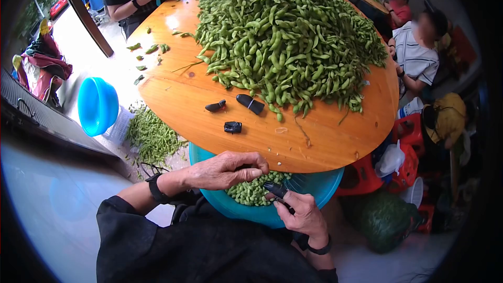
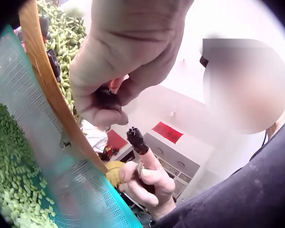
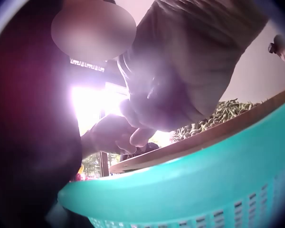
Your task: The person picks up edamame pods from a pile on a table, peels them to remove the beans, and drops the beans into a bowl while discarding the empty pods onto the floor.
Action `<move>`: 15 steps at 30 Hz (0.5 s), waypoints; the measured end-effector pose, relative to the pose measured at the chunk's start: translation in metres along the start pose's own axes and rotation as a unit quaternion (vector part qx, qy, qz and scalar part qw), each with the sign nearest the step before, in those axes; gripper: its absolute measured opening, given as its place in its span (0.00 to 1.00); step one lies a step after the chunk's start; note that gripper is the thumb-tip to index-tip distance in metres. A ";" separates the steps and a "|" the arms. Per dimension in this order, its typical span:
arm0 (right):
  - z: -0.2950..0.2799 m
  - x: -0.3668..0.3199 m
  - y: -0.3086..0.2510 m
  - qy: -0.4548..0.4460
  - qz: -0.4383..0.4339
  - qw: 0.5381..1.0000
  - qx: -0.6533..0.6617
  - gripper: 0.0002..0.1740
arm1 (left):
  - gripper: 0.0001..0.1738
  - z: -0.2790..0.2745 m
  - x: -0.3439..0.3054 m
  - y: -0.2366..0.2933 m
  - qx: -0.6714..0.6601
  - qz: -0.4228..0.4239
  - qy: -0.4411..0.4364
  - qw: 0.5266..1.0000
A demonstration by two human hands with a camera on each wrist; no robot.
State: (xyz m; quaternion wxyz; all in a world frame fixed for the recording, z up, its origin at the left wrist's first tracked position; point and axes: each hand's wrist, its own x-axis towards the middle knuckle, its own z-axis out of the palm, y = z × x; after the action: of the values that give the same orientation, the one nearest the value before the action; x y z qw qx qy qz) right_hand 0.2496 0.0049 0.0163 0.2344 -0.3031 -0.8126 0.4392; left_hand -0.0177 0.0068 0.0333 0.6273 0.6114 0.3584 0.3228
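My left hand (image 1: pixel 228 170) is above the near edge of a teal basin (image 1: pixel 325 194), its fingers curled in. In the left wrist view, a small dark piece (image 2: pixel 107 97) shows between that hand's (image 2: pixel 128 57) thumb and fingers. My right hand (image 1: pixel 305 214) is just to the right and lower, with a black cover (image 2: pixel 137 139) on one raised finger. Its thumb and other fingers pinch a small brownish piece (image 2: pixel 140 170), too small to identify. Shelled green beans (image 1: pixel 249 192) lie in the basin below both hands. The right wrist view shows both hands above the basin rim (image 3: pixel 180 178).
A big heap of green pods (image 1: pixel 293 36) covers the back of the wooden table (image 1: pixel 188 105). Black pieces (image 1: pixel 250 104) lie near its front. At left are a blue basin (image 1: pixel 98 106) and pods on the floor (image 1: pixel 152 133); at right, red stools (image 1: pixel 361 175) and other people.
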 end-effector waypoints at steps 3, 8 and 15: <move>0.002 0.001 0.001 0.005 -0.064 0.994 -0.086 0.24 | 0.22 0.001 0.003 -0.015 0.080 0.118 0.003 0.990; 0.001 0.007 -0.007 -0.016 -0.078 0.990 -0.114 0.21 | 0.23 0.006 0.004 -0.012 0.142 0.063 -0.067 0.986; 0.004 0.004 -0.007 -0.043 -0.042 0.996 -0.068 0.16 | 0.17 0.025 0.004 -0.017 0.203 0.191 0.028 0.960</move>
State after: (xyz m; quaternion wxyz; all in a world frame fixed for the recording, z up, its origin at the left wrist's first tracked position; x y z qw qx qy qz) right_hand 0.2422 0.0028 0.0211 0.1965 -0.2645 -0.8618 0.3856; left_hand 0.0048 -0.0036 0.0161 0.4066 0.7736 0.3099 0.3743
